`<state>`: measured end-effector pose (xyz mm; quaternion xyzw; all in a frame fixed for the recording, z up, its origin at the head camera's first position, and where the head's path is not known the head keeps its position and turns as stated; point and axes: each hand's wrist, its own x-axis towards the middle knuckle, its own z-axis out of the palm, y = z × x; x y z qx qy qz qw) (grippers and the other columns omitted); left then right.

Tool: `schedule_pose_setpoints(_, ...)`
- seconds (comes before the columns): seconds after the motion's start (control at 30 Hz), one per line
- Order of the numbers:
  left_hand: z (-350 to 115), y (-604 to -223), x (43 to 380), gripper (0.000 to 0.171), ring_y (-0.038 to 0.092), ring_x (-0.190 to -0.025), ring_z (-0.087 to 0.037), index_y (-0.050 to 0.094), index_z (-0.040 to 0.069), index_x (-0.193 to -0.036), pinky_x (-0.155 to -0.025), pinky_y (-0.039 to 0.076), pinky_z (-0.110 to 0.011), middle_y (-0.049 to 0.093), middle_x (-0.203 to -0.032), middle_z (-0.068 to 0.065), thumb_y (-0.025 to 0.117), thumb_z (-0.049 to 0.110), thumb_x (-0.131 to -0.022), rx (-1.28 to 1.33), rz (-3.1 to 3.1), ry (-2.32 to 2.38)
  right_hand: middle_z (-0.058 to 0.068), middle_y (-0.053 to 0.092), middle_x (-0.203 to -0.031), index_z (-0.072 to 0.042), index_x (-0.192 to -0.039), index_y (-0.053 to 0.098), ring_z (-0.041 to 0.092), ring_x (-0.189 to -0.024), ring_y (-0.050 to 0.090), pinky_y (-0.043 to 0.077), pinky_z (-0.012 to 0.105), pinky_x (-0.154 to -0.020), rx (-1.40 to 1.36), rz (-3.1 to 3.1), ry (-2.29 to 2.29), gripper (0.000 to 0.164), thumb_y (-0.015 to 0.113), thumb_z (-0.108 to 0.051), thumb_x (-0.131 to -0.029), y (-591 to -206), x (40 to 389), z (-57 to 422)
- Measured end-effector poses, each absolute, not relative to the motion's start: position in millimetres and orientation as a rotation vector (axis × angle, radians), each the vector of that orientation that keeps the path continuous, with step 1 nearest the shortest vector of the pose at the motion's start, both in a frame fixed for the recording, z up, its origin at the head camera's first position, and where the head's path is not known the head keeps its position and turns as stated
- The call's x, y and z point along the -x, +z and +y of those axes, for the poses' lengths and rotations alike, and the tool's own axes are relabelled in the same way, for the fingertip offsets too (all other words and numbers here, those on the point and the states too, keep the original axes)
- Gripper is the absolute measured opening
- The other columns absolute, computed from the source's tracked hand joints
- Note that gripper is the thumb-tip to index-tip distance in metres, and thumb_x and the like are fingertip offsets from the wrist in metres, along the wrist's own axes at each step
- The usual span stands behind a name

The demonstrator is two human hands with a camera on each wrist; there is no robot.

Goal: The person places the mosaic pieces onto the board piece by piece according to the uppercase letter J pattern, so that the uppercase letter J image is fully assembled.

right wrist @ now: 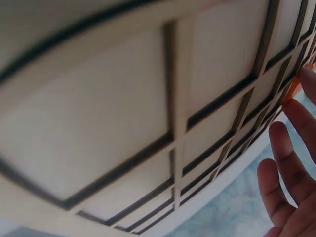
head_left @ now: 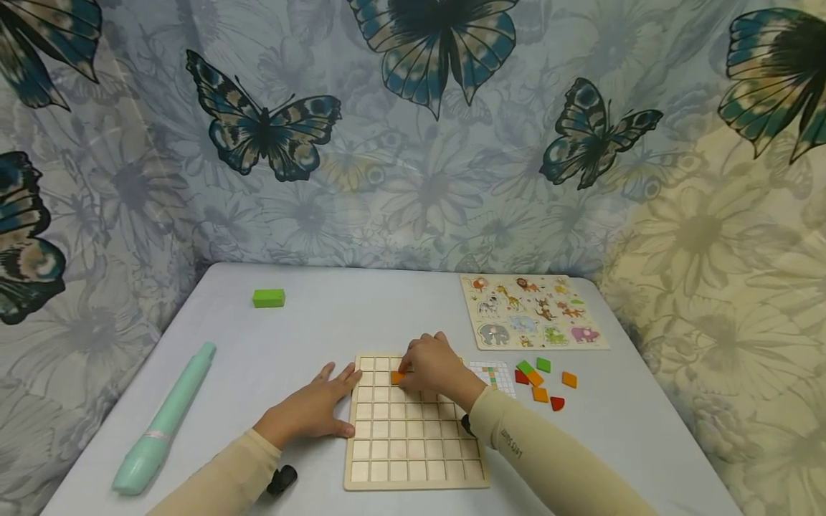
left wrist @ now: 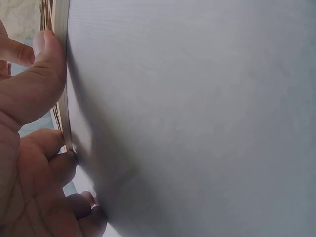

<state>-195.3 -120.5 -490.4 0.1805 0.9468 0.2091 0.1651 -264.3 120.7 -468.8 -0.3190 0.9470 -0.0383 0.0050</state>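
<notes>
A wooden grid board with raised square cells lies on the table. My left hand is at its left side, fingers spread, with the thumb and fingertips against the board's edge. Over the upper rows, my right hand pinches an orange square tile at a cell near the top left. In the right wrist view that orange tile shows between thumb and index finger, while the other fingers stand apart from it. Part of the board's top right is hidden under the right hand and forearm.
Right of the board lie a printed pattern card, loose tiles including a green one, an orange one and a red one. Behind is an animal puzzle. Leftward are a green block and a mint-coloured long object.
</notes>
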Motion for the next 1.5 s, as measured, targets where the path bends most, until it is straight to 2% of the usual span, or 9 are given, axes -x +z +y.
schedule_pose_setpoints(0.2,-118.7,-491.2,197.6,0.101,0.005,-0.145,-0.039,0.027,0.018,-0.149,-0.11,0.025,-0.059,0.018,-0.158,0.0,0.076,0.05,-0.067,-0.513,2.705,0.584,-0.013,0.066,-0.084,-0.03,-0.088,0.077,0.009,-0.07,0.048,0.031,0.029,-0.069,0.985,2.991,0.017,0.024,0.074,-0.05,-0.074,-470.2,262.5,115.2)
schedule_pose_setpoints(0.43,-116.7,-492.4,200.2,0.1,0.006,-0.145,-0.039,0.027,0.018,-0.149,-0.11,0.025,-0.058,0.018,-0.158,0.0,0.076,0.049,-0.068,-0.524,2.716,0.573,-0.015,0.067,-0.085,-0.032,-0.085,0.076,0.01,-0.071,0.049,0.031,0.032,-0.071,0.924,2.991,0.074,0.017,0.074,-0.047,-0.075,-464.5,262.9,117.0)
schedule_pose_setpoints(0.67,-116.2,-490.8,199.4,0.099,0.006,-0.145,-0.038,0.027,0.018,-0.149,-0.11,0.026,-0.058,0.018,-0.158,0.0,0.077,0.047,-0.068,-0.516,2.709,0.571,-0.016,0.065,-0.076,-0.03,-0.077,0.074,0.01,-0.067,0.045,0.028,0.031,-0.07,0.964,2.961,0.081,0.015,0.078,-0.044,-0.072,-464.1,263.6,111.6)
schedule_pose_setpoints(0.83,-116.0,-491.8,198.5,0.1,0.005,-0.145,-0.038,0.027,0.018,-0.149,-0.11,0.026,-0.058,0.018,-0.158,0.0,0.077,0.047,-0.068,-0.497,2.706,0.569,-0.013,0.064,-0.08,-0.029,-0.095,0.074,0.01,-0.072,0.049,0.031,0.033,-0.073,0.857,2.936,-0.069,0.028,0.075,-0.047,-0.074,-461.7,263.8,125.1)
schedule_pose_setpoints(0.93,-115.4,-494.1,198.2,0.1,0.004,-0.145,-0.039,0.027,0.018,-0.149,-0.11,0.025,-0.058,0.017,-0.158,0.0,0.077,0.046,-0.067,-0.502,2.698,0.589,-0.011,0.068,-0.085,-0.025,-0.104,0.072,0.009,-0.077,0.056,0.035,0.038,-0.08,0.744,2.956,-0.215,0.035,0.075,-0.045,-0.075,-452.6,263.3,158.5)
schedule_pose_setpoints(1.07,-113.6,-498.4,199.5,0.1,0.003,-0.145,-0.039,0.026,0.019,-0.15,-0.11,0.024,-0.058,0.016,-0.158,0.001,0.077,0.047,-0.068,-0.531,2.693,0.612,-0.003,0.071,-0.091,-0.018,-0.106,0.071,0.014,-0.081,0.062,0.038,0.05,-0.085,0.483,2.995,-0.256,0.036,0.074,-0.04,-0.077,-436.5,259.9,237.7)
schedule_pose_setpoints(1.2,-114.1,-498.6,200.3,0.101,0.004,-0.145,-0.038,0.026,0.02,-0.15,-0.11,0.025,-0.057,0.016,-0.158,0.001,0.076,0.048,-0.067,-0.53,2.711,0.593,0.011,0.068,-0.097,-0.004,-0.112,0.066,0.023,-0.083,0.062,0.048,0.047,-0.076,0.211,2.899,-0.225,0.047,0.073,-0.036,-0.078,-432.6,260.6,334.9)
schedule_pose_setpoints(1.3,-116.9,-497.9,200.0,0.101,0.004,-0.145,-0.039,0.026,0.02,-0.15,-0.11,0.025,-0.057,0.017,-0.158,0.001,0.077,0.048,-0.067,-0.519,2.717,0.588,0.018,0.066,-0.101,0.003,-0.115,0.063,0.025,-0.085,0.061,0.051,0.044,-0.071,0.074,2.801,-0.27,0.055,0.075,-0.035,-0.077,-438.1,260.3,389.4)
schedule_pose_setpoints(1.5,-122.3,-498.8,199.5,0.101,0.003,-0.145,-0.038,0.025,0.021,-0.15,-0.111,0.024,-0.057,0.016,-0.158,0.002,0.076,0.049,-0.067,-0.509,2.712,0.587,0.012,0.066,-0.1,-0.002,-0.107,0.067,0.022,-0.085,0.058,0.05,0.04,-0.072,-0.071,2.749,-0.428,0.042,0.073,-0.033,-0.08,-456.1,255.5,418.3)
